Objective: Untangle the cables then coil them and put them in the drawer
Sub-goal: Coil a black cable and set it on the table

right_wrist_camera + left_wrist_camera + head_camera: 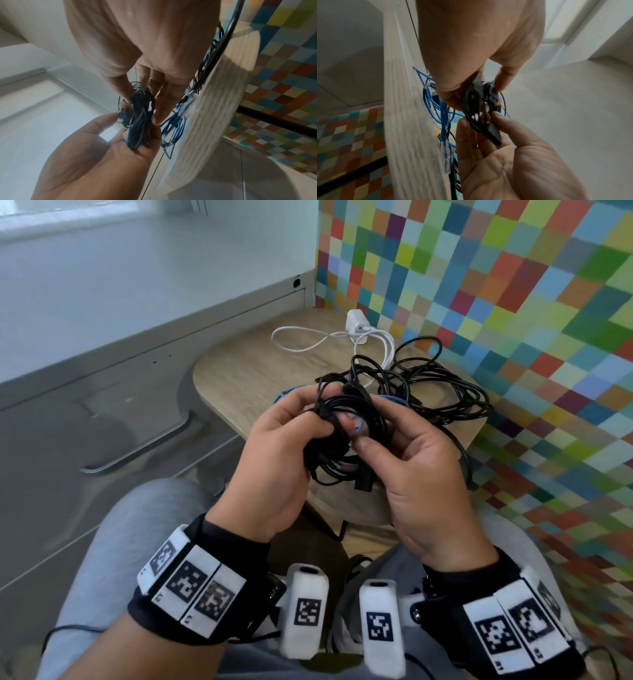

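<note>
Both hands are gripping a black cable bundle point(342, 429) between them: left hand point(277, 460) curling round it, right hand point(414, 474) pinching its side, above the table point(239, 371).

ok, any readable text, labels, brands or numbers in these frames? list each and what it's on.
No words or brands are legible anywhere.
Small printed digits sit under the square black-and-white marker tags on the left wristband and the right wristband: too small and blurred to read.
White wall charger on the round wooden table: no marking visible.
Bundle of black cables: no printing visible.
</note>
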Demonstrator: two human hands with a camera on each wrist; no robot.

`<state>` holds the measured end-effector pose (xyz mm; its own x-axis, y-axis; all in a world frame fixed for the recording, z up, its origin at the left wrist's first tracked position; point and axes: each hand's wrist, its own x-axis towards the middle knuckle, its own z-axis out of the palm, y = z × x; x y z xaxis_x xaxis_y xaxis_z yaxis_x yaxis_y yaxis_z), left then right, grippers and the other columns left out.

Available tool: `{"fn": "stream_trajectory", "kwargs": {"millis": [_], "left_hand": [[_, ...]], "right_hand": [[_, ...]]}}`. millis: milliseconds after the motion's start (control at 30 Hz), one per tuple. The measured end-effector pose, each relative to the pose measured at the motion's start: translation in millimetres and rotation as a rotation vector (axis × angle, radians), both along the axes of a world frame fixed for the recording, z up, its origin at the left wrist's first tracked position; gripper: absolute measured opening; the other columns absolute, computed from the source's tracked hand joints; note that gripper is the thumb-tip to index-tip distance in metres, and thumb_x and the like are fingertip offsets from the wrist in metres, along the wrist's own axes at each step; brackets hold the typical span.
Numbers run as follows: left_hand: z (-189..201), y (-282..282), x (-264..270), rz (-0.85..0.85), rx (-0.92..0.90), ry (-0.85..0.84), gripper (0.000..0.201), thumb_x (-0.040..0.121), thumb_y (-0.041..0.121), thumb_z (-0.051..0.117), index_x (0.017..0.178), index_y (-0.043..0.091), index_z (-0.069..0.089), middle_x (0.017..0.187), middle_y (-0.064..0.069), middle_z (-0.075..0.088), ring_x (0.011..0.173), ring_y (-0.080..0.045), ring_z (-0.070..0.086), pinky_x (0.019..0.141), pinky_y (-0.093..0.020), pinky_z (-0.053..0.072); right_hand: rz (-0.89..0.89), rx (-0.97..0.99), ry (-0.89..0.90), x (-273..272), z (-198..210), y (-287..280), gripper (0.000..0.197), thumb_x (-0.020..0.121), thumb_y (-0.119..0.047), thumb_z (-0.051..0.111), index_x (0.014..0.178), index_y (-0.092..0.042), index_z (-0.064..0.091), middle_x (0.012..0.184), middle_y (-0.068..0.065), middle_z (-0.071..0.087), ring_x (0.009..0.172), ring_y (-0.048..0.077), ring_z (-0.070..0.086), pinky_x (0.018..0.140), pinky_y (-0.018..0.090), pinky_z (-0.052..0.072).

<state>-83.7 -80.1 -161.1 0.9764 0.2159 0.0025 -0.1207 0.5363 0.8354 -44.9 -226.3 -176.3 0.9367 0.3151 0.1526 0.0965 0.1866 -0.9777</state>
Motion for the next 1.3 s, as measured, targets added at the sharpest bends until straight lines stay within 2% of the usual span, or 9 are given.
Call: {"fn": "stream_trajectory", "kwargs": {"millis": [100, 233, 400, 533, 600, 767, 933, 1067, 1300], "left_hand": [[3.0, 2.7, -1.7, -0.006, -0.042, -0.010, 0.030, 0.080, 0.001, 0.048, 0.106, 0.006, 0.061, 0.075, -0.008, 0.051, 0.077, -0.025, 0.059, 0.078, -0.035, 0.053], [4.8, 0.2, -2.3, 0.043, -0.046, -0.017, 0.015, 0.088, 0.004, 0.054, 0.103, 0.004, 0.058, 0.066, -0.005, 0.041, 0.064, -0.023, 0.052, 0.065, -0.028, 0.051], [5.2, -0.8, -4.7, 0.066, -0.071, -0.047, 0.019, 0.099, 0.003, 0.054, 0.118, 0.006, 0.056, 0.070, -0.006, 0.050, 0.059, -0.019, 0.051, 0.063, -0.028, 0.051], [6.0, 2.2, -4.3, 0.105, -0.032, -0.044, 0.034, 0.103, 0.002, 0.048, 0.135, 0.011, 0.055, 0.080, -0.007, 0.060, 0.063, -0.020, 0.056, 0.071, -0.035, 0.053], [5.8, 3.6, -4.2, 0.112, -0.018, -0.038, 0.037, 0.104, 0.001, 0.047, 0.137, 0.013, 0.055, 0.082, -0.007, 0.060, 0.065, -0.020, 0.057, 0.075, -0.038, 0.053], [6.4, 10.7, -3.0, 0.154, 0.043, -0.007, 0.034, 0.101, -0.002, 0.046, 0.129, 0.008, 0.061, 0.072, -0.004, 0.051, 0.058, -0.019, 0.048, 0.069, -0.037, 0.052], [7.7, 17.5, -2.7, 0.148, 0.088, 0.046, 0.020, 0.105, 0.012, 0.052, 0.120, 0.011, 0.065, 0.069, 0.001, 0.042, 0.048, -0.010, 0.033, 0.055, -0.029, 0.042], [11.3, 15.8, -5.8, -0.001, -0.007, 0.038, 0.021, 0.106, 0.015, 0.047, 0.115, 0.014, 0.066, 0.069, 0.000, 0.042, 0.043, -0.007, 0.030, 0.047, -0.024, 0.039], [6.0, 5.7, -6.4, -0.125, -0.058, -0.078, 0.020, 0.103, 0.015, 0.050, 0.118, 0.015, 0.064, 0.073, -0.002, 0.043, 0.043, -0.005, 0.034, 0.048, -0.023, 0.041]], "right_hand": [[-0.001, -0.049, -0.030, -1.1, -3.2, 0.4, 0.041, 0.090, -0.009, 0.073, 0.124, -0.032, 0.072, 0.110, 0.020, 0.072, 0.106, 0.037, 0.071, 0.093, 0.059, 0.059], [0.005, -0.048, -0.023, -3.0, -2.2, 0.7, 0.039, 0.091, -0.010, 0.073, 0.122, -0.035, 0.073, 0.110, 0.031, 0.064, 0.104, 0.047, 0.066, 0.090, 0.058, 0.060], [0.008, -0.031, 0.017, -4.3, 0.5, -0.1, 0.043, 0.092, 0.000, 0.073, 0.121, -0.033, 0.072, 0.111, 0.021, 0.069, 0.104, 0.035, 0.072, 0.089, 0.045, 0.062], [0.056, -0.133, 0.017, -9.4, 5.5, -1.0, 0.058, 0.088, 0.005, 0.075, 0.130, -0.034, 0.063, 0.111, 0.013, 0.063, 0.091, 0.022, 0.074, 0.065, 0.042, 0.064], [0.039, -0.168, -0.013, -11.6, 7.5, -1.1, 0.063, 0.087, 0.007, 0.075, 0.134, -0.032, 0.060, 0.109, 0.013, 0.056, 0.081, 0.018, 0.070, 0.062, 0.039, 0.064], [-0.058, -0.255, -0.132, -8.5, 6.5, -5.5, 0.059, 0.086, 0.004, 0.077, 0.133, -0.030, 0.062, 0.100, 0.004, 0.062, 0.078, 0.027, 0.069, 0.071, 0.048, 0.065], [-0.140, -0.261, -0.296, -2.2, 11.5, -15.5, 0.040, 0.087, 0.007, 0.072, 0.115, -0.021, 0.073, 0.090, -0.001, 0.070, 0.081, 0.011, 0.067, 0.075, 0.020, 0.054], [-0.255, -0.347, -0.426, 0.5, 14.5, -21.1, 0.028, 0.093, 0.001, 0.070, 0.110, -0.020, 0.076, 0.099, -0.003, 0.072, 0.085, 0.011, 0.069, 0.073, 0.014, 0.052], [-0.078, -0.223, -0.196, 0.1, 5.5, -12.2, 0.022, 0.096, -0.006, 0.072, 0.103, -0.026, 0.079, 0.094, 0.000, 0.079, 0.084, 0.019, 0.075, 0.076, 0.036, 0.062]]}}
